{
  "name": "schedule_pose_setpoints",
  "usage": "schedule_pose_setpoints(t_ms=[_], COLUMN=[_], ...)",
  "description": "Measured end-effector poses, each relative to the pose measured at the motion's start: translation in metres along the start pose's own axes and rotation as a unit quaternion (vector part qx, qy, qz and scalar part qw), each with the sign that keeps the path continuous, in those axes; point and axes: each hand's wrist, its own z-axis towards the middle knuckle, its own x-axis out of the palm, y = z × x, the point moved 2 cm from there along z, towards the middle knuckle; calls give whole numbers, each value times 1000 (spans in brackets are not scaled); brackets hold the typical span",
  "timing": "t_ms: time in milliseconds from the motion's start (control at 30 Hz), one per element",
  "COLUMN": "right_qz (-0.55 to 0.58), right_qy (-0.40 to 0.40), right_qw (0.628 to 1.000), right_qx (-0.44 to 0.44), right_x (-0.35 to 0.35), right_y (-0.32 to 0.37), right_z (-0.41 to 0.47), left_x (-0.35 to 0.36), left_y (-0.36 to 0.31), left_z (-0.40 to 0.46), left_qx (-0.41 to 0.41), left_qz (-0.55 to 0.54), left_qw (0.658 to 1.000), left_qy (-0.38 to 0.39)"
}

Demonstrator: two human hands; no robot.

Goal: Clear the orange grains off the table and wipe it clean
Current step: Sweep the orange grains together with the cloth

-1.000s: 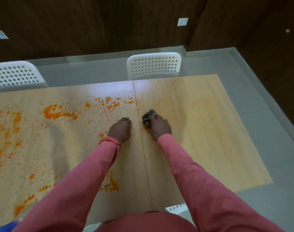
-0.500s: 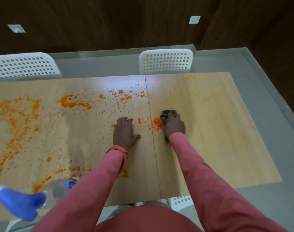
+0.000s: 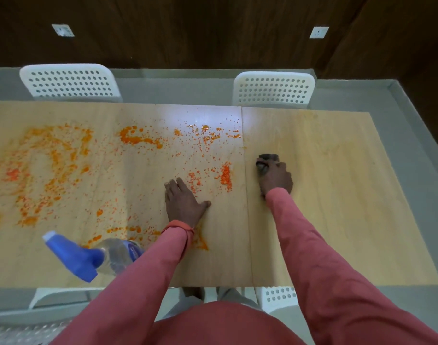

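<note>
Orange grains (image 3: pixel 63 165) lie scattered over the left and middle of the light wooden table (image 3: pixel 337 195), with a small dense heap (image 3: pixel 225 175) just left of the table's seam. My right hand (image 3: pixel 275 179) grips a dark sponge (image 3: pixel 267 159) pressed on the right panel, a little right of that heap. My left hand (image 3: pixel 184 202) rests flat on the table with fingers straight, below and left of the heap. The right panel shows only faint orange smears.
A spray bottle (image 3: pixel 93 257) with a blue trigger head stands at the near left edge, partly behind my left sleeve. Two white perforated chairs (image 3: pixel 274 89) stand at the far side, another chair (image 3: pixel 277 296) below the near edge. Grey floor surrounds the table.
My right hand has drawn the sponge rightward off the seam, leaving a heap of grains behind. My left hand flattened and its fingers spread. The view shifted left, revealing the spray bottle.
</note>
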Motion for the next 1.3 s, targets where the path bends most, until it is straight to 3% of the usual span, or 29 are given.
schedule_pose_setpoints(t_ms=[167,333,433,533,600,700,867,933,1033,1133,1300], right_qz=[-27,84,175,109,56,-5,47,151,222,132,4], right_qy=[47,136,98,6,2,33,128,151,72,-20,30], right_qw=[992,962,962,989,998,996,967,960,965,988,998], right_qx=[-116,-223,-187,-97,-43,-84,-217,-183,-116,-73,-55], right_x=[29,42,33,26,26,35,55,44,28,10,9], right_y=[84,135,116,75,62,86,142,140,109,66,63], right_z=[-41,-72,-62,-37,-29,-46,-80,-77,-49,-3,33], left_x=[1,6,8,7,6,4,3,3,3,3,1], left_y=[20,34,40,40,40,37,38,39,38,37,28], left_z=[-6,-10,-14,-14,-14,-15,-17,-17,-17,-16,-10], left_qx=[-60,-59,-47,-35,-34,-37,-27,-25,-26,-30,-61], left_qz=[-32,-43,-32,-16,-11,-8,-9,-5,5,6,0], left_qw=[997,997,998,998,998,998,998,998,998,997,995], left_qy=[33,37,38,49,59,59,48,52,54,64,77])
